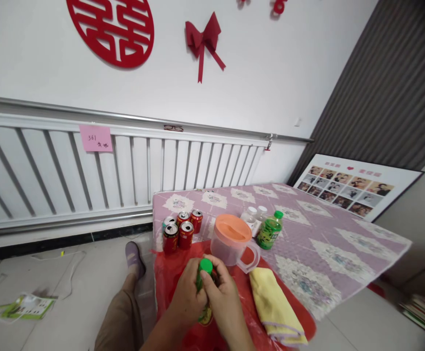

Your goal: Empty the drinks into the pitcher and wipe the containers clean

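Both my hands are wrapped around a drink bottle with a green cap (205,265), above a red plastic sheet (168,273). My left hand (189,290) closes on its left side and my right hand (222,287) on its right, thumb just below the cap. Most of the bottle is hidden by my fingers; a little label shows beneath. Just beyond stands a clear plastic pitcher (222,251) with an orange lid. To the right of my hands lies a folded yellow cloth (274,304).
Several opened drink cans (185,236) stand at the table's left edge. Behind the pitcher are two small white-capped bottles (249,217) and another green-capped bottle (270,231). A radiator (139,170) runs along the wall; a photo board (358,187) leans at the right.
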Tool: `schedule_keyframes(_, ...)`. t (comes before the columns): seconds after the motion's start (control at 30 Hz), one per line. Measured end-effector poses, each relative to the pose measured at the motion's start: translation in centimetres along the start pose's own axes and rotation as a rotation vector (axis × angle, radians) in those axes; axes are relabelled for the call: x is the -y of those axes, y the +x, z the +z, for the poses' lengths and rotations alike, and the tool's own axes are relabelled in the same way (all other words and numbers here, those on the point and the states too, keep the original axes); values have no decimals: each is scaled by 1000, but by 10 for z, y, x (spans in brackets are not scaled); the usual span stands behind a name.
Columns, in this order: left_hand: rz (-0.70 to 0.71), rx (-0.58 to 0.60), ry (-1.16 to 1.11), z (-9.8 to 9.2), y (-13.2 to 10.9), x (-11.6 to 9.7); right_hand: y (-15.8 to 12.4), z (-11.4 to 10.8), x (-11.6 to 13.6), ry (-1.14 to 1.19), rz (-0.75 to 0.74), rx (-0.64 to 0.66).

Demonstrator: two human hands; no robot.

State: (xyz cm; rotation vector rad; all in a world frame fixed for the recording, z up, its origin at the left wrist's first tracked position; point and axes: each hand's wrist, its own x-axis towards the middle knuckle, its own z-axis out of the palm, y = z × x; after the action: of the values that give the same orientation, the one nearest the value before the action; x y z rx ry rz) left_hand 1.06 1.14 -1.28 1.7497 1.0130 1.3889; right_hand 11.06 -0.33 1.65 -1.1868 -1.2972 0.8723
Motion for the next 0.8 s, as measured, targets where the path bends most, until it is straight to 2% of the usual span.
schedule_keyframes(0.3,-23,13,13,1,0,-1,-2,-3,5,-69,-40,41)
schedule_keyframes(0.5,-16,20,-1,0,1,-4,-1,-3,4,-7,-9,37)
schedule_keyframes(0.8,-57,11,44,-3,1,-9,3,-11,-2,350,225,-158)
